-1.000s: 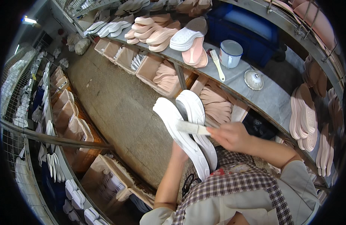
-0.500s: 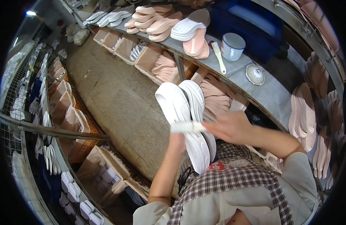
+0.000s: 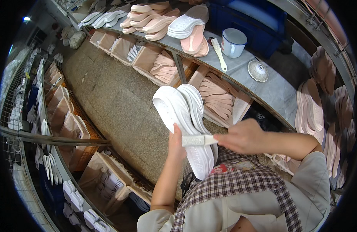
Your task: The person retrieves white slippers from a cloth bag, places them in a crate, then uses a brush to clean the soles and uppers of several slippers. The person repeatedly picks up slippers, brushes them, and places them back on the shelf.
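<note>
My left hand [image 3: 175, 147] grips a pair of thick white shoe soles [image 3: 168, 101] from their left side, thumb up along the edge. The two soles stand side by side and tilt away from me in front of my apron. A flat pale brush [image 3: 194, 140] lies crosswise over the middle of the soles. My right hand [image 3: 242, 136] is closed round the handle end of that brush, with its fingers hiding most of the handle. Whether the bristles press on the sole or hover just above it, I cannot tell.
Along the right runs a grey bench [image 3: 277, 89] with a white enamel mug [image 3: 232, 43], another brush [image 3: 218, 54], a scalloped lid [image 3: 258, 71] and stacked pink soles [image 3: 153, 21]. Lined baskets [image 3: 147, 62] of soles stand below. At left, a metal bar [image 3: 54, 141] crosses a rack.
The brush has moved toward me and to the right across the soles, and it is less blurred. My left thumb now shows plainly. The whole view has shifted slightly.
</note>
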The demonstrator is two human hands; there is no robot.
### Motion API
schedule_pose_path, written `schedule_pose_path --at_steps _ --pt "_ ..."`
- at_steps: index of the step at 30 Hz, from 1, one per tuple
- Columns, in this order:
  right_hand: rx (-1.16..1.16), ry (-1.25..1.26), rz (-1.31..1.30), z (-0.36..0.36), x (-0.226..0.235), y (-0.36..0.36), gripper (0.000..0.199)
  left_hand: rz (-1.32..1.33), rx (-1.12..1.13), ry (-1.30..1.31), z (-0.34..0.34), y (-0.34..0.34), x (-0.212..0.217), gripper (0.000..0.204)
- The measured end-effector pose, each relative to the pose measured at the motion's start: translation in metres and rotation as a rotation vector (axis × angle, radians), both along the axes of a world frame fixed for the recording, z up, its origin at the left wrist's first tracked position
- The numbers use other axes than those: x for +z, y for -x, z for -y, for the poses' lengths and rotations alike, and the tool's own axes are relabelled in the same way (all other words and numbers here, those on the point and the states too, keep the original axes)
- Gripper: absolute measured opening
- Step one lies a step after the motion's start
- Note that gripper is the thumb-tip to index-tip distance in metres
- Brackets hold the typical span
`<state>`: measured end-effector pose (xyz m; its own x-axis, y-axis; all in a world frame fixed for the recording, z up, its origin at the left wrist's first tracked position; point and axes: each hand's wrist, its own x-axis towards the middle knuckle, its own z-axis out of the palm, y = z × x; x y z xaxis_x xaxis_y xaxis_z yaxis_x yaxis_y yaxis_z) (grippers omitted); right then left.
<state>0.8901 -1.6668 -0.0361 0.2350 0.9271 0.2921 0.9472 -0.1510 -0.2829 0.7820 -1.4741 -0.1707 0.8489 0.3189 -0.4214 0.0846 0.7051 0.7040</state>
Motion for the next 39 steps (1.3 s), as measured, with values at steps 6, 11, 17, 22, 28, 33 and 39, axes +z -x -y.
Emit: schedule_pose_path --at_steps 6,11,17,22,28,33,39 --pt "-0.031 -0.141 0.129 0.001 0.002 -0.012 0.022 0.005 -0.073 -0.067 0.004 -0.004 0.005 0.057" --pt "-0.086 -0.139 0.147 0.018 -0.022 -0.018 0.025 -0.035 -0.065 -0.118 0.009 -0.008 0.007 0.060" --pt "0.035 -0.167 -0.008 0.026 -0.015 -0.005 0.026 0.067 -0.023 -0.121 0.012 -0.010 0.006 0.062" --pt "-0.349 -0.140 0.240 0.005 -0.014 -0.056 0.017 0.030 -0.164 -0.169 0.015 -0.020 0.002 0.060" --pt "-0.931 -0.250 -0.075 0.064 0.017 -0.208 0.029 0.106 0.039 0.075 0.003 -0.019 -0.008 0.052" --pt "-0.929 0.281 -0.012 0.027 0.005 -0.263 0.027 0.177 0.157 0.251 0.005 -0.008 -0.029 0.053" --pt "-0.867 0.172 -0.003 0.031 -0.020 -0.287 0.022 0.273 0.226 0.218 0.005 -0.003 -0.031 0.049"
